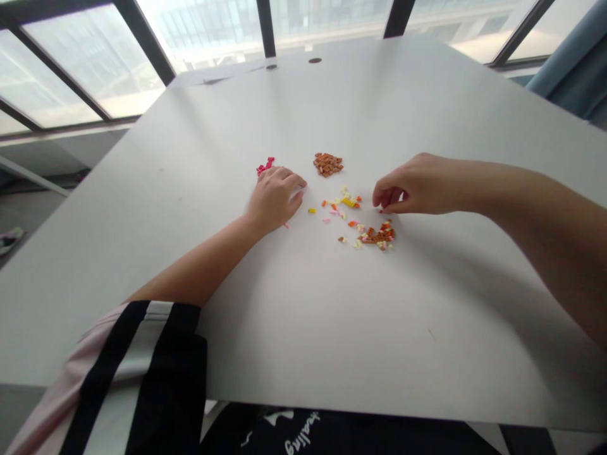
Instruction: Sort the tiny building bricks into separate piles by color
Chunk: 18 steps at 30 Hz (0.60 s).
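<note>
My left hand [275, 199] rests on the table, palm down, its thumb and forefinger apart and no piece visible between them. Partly hidden behind it lies a cluster of red toy bricks [265, 167]. To the right, my right hand [408, 187] is low over the table with thumb and forefinger pinched on a tiny reddish-brown brick [381, 211]. Between the hands are loose yellow, orange and pink bricks [349, 202]. Nearer me is a mixed pile of brown, cream and orange bricks [378, 236]. A single yellow brick [312, 210] sits by my left thumb.
Farther back stands a heap of brown bricks [327, 164]. All of it is on a large white table [303, 316], which has two round holes near its far edge. Windows [218, 28] run behind it, and a blue curtain [576, 69] hangs at the right.
</note>
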### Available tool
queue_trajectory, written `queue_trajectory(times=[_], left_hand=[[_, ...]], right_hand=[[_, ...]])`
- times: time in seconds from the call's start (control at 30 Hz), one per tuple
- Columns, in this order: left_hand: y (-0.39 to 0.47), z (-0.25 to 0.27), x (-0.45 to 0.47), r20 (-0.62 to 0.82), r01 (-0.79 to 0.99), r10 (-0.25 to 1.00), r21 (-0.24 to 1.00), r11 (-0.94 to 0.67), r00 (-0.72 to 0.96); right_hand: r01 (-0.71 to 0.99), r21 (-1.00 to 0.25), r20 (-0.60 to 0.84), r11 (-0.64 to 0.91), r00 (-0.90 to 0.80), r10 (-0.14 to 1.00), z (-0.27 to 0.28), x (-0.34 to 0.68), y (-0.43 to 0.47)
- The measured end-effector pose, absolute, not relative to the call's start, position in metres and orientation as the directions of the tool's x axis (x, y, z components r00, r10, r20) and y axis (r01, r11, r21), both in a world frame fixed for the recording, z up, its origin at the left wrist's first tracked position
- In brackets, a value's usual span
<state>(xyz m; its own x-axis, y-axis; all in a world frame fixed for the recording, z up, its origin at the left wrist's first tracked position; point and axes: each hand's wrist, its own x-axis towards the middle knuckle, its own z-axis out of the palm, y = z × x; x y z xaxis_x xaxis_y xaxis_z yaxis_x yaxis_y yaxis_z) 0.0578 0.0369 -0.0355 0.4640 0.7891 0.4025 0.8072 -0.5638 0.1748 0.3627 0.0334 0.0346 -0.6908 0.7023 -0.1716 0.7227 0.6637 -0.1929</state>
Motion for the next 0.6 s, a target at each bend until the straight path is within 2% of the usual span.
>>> queue_trajectory(times=[0.23, 0.4, 0.6], left_hand=[[0.038, -0.038, 0.058, 0.420, 0.805, 0.784, 0.180, -0.566, 0.457], [0.037, -0.037, 0.058, 0.399, 0.812, 0.795, 0.180, -0.556, 0.456], [0.037, -0.036, 0.057, 0.402, 0.809, 0.788, 0.169, -0.563, 0.465]], right_hand=[[0.710, -0.159, -0.184, 0.686, -0.704, 0.686, 0.033, 0.358, 0.033], [0.715, -0.198, -0.166, 0.670, -0.698, 0.697, 0.040, 0.364, 0.033], [0.712, -0.206, -0.243, 0.671, -0.702, 0.670, 0.044, 0.367, 0.030]])
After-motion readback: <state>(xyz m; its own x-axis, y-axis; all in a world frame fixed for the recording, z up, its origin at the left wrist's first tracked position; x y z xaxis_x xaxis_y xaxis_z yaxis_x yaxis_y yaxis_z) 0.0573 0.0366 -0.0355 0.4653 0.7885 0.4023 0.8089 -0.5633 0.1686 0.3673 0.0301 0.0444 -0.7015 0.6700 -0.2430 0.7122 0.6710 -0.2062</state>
